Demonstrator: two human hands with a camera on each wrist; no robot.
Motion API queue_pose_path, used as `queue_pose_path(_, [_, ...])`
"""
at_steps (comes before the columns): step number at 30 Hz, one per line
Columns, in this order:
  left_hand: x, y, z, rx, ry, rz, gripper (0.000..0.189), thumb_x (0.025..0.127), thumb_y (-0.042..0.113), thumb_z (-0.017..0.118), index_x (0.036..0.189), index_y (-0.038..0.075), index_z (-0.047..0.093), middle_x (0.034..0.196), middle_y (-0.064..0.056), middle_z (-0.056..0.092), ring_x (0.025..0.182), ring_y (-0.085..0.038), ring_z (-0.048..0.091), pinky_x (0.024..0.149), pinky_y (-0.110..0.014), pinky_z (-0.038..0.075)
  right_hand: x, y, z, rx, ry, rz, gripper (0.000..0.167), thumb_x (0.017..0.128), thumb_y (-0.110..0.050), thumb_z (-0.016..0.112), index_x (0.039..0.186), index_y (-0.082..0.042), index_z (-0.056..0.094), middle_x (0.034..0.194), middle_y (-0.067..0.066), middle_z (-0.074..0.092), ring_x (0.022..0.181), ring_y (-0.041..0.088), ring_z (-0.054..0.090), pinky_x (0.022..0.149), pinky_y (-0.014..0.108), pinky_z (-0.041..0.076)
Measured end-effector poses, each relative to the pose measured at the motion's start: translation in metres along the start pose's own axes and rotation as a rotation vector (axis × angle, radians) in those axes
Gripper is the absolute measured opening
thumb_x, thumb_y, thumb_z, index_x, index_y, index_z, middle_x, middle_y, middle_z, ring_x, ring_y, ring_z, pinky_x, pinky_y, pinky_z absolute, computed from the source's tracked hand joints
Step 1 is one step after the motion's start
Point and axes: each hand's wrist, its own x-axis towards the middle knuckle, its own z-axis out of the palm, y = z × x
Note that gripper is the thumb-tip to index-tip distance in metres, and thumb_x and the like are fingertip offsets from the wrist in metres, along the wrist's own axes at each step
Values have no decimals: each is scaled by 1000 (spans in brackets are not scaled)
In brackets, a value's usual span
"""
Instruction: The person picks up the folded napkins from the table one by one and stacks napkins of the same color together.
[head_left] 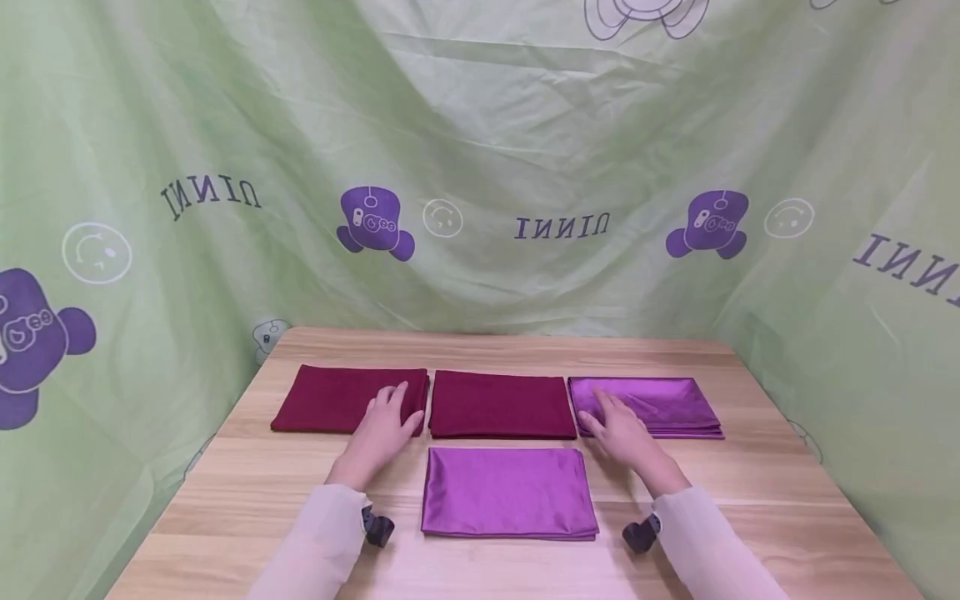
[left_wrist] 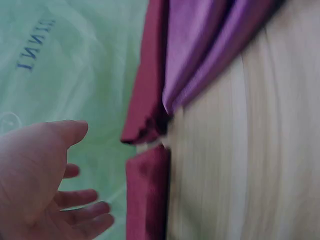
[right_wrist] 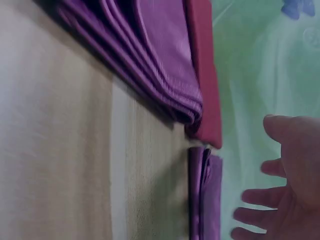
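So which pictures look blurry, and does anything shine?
Head view: fairly crisp, sheen on the front folded purple cloth; left wrist view: blurry, wooden tabletop smeared; right wrist view: also soft, dim shadow beside the rear folded purple cloth.

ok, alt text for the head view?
A person's left hand is over a folded dark red cloth, right hand over a folded purple cloth. Between these lies a second dark red cloth, with another purple cloth nearer the camera, all on a wooden table.

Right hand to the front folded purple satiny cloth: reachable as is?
Likely yes. The right hand holds nothing and is just beyond the right side of the front folded purple satiny cloth; only bare wooden tabletop shows between, and nothing lies on top.
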Motion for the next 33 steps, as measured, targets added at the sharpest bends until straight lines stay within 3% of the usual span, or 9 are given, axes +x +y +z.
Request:
queue_pose_path(6, [-26,15,-1,-132,-122,-58,63,97,31,60,146,-2,38,133,-28,43,115,-42,53,99,-55,41,-26,-9,0,85,-36,-32,54,98,-23,58,140,8,43,133,35,46,122,52,43,101,62,33])
queue_pose_path(12, [-44,22,2,-223,-179,-64,61,93,25,66,143,-2,43,116,-24,57,104,-38,59,91,-55,47,-45,-15,4,190,-75,4,42,93,-15,66,130,3,56,114,26,61,96,36,63,82,51,52])
queue_pose_path(16, [-52,25,5,-285,-210,-72,63,90,24,69,142,-2,44,91,-10,63,82,-26,61,75,-46,52,-54,-19,9,241,-86,31,41,88,-11,70,125,1,59,104,18,65,91,33,65,80,49,53])
queue_pose_path(19, [-57,28,7,-324,-243,-84,63,90,25,70,141,-3,45,79,-1,61,68,-16,56,62,-36,49,-57,-22,14,268,-86,61,38,85,-9,72,122,-2,62,100,12,66,91,30,65,79,46,54])
queue_pose_path(26, [-62,32,15,-331,-210,-95,53,85,22,74,130,-1,55,74,0,60,63,-14,54,58,-32,47,-59,-32,18,424,-109,159,45,82,-4,74,125,0,60,101,10,63,65,18,60,60,34,53])
queue_pose_path(33, [-64,31,19,-386,-218,-107,55,80,12,77,127,-6,56,75,-2,60,66,-15,55,62,-33,48,-59,-31,20,657,-168,205,53,79,3,74,127,8,54,102,17,56,76,21,60,64,38,56])
